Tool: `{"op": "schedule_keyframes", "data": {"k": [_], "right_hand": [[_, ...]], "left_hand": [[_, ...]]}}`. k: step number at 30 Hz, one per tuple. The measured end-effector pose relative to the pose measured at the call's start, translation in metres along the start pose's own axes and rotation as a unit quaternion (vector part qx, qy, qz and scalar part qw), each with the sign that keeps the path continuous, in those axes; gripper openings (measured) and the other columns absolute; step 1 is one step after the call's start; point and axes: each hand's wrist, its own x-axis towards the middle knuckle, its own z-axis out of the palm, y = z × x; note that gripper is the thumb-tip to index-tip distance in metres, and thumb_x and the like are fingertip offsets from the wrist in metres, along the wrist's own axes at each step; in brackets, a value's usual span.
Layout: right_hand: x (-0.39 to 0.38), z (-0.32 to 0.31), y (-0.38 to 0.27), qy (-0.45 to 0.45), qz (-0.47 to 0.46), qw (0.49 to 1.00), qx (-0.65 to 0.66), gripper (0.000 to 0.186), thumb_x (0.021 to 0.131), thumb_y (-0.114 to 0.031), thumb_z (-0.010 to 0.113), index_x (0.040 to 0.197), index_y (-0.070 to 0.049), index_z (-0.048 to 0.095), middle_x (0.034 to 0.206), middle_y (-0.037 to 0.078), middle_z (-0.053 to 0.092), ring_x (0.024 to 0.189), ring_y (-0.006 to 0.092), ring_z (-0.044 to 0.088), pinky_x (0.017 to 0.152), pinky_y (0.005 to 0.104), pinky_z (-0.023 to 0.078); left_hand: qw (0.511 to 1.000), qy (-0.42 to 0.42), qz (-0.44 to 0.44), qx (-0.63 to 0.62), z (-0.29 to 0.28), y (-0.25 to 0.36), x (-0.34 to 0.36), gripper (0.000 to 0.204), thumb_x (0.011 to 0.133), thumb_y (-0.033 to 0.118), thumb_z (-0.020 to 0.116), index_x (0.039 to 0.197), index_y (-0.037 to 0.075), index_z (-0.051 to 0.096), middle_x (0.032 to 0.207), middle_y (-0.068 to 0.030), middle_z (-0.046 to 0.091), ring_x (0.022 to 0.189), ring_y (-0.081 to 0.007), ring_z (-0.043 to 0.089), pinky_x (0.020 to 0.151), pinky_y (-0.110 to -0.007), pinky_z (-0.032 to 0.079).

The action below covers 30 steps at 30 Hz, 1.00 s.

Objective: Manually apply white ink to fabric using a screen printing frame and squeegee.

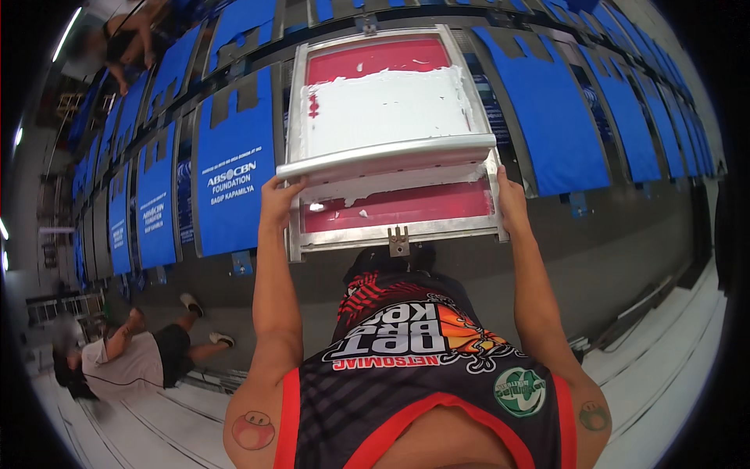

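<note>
In front of me is a screen printing frame [299, 102] with a metal rim and a red mesh [422, 209], mostly coated with thick white ink [383, 109]. Across it lies a long silver squeegee [391, 155], slightly tilted, its right end farther from me. My left hand [279, 202] is closed on the frame's left side, its thumb just below the squeegee's left end. On the opposite side, my right hand [512, 202] grips the rim near the squeegee's right end. Fingers of both hands are partly hidden. A metal clamp bracket [398, 241] sits at the middle of the near rim.
Blue fabric bag panels with cut-out tops lie on boards in rows, one panel [230, 168] to the left and another [547, 117] to the right. One person [137, 356] is at lower left; another person [129, 39] leans over the far left panels.
</note>
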Motion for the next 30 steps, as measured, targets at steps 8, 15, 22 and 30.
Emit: {"op": "schedule_keyframes", "data": {"k": [8, 15, 22, 30], "right_hand": [[0.04, -0.003, 0.033, 0.051, -0.065, 0.996, -0.044, 0.061, 0.094, -0.053, 0.048, 0.097, 0.005, 0.066, 0.085, 0.014, 0.068, 0.08, 0.0229, 0.061, 0.075, 0.0366, 0.046], [-0.091, 0.018, 0.001, -0.143, -0.181, 0.954, -0.19, 0.035, 0.091, -0.034, 0.06, 0.093, 0.0, 0.066, 0.086, 0.012, 0.067, 0.079, 0.0208, 0.061, 0.074, 0.0365, 0.047], [-0.12, 0.097, 0.038, -0.335, 0.055, 0.94, -0.017, 0.03, 0.09, -0.024, 0.065, 0.095, 0.005, 0.068, 0.081, 0.008, 0.069, 0.066, 0.0097, 0.061, 0.06, 0.0227, 0.05], [-0.119, 0.09, 0.047, -0.278, -0.012, 0.959, -0.052, 0.023, 0.087, -0.021, 0.067, 0.086, 0.001, 0.072, 0.07, 0.005, 0.069, 0.06, 0.0073, 0.061, 0.054, 0.022, 0.05]], "left_hand": [[0.999, -0.026, -0.01, -0.034, 0.024, -0.032, 0.002, 0.036, 0.07, -0.004, 0.076, 0.105, -0.003, 0.066, 0.099, -0.0084, 0.067, 0.091, -0.0158, 0.062, 0.081, -0.03, 0.049], [0.999, -0.022, 0.011, -0.042, 0.011, -0.048, -0.005, 0.033, 0.068, 0.005, 0.082, 0.099, 0.003, 0.07, 0.105, -0.0014, 0.061, 0.1, -0.0146, 0.059, 0.088, -0.03, 0.046], [0.999, -0.024, -0.005, -0.036, 0.017, -0.043, -0.001, 0.035, 0.069, 0.004, 0.081, 0.101, 0.004, 0.068, 0.103, -0.0016, 0.064, 0.1, -0.0141, 0.059, 0.088, -0.029, 0.045], [0.997, -0.027, -0.017, -0.064, 0.024, -0.043, -0.003, 0.036, 0.068, 0.0, 0.079, 0.102, 0.004, 0.067, 0.097, -0.0027, 0.066, 0.095, -0.0135, 0.06, 0.086, -0.029, 0.047]]}}
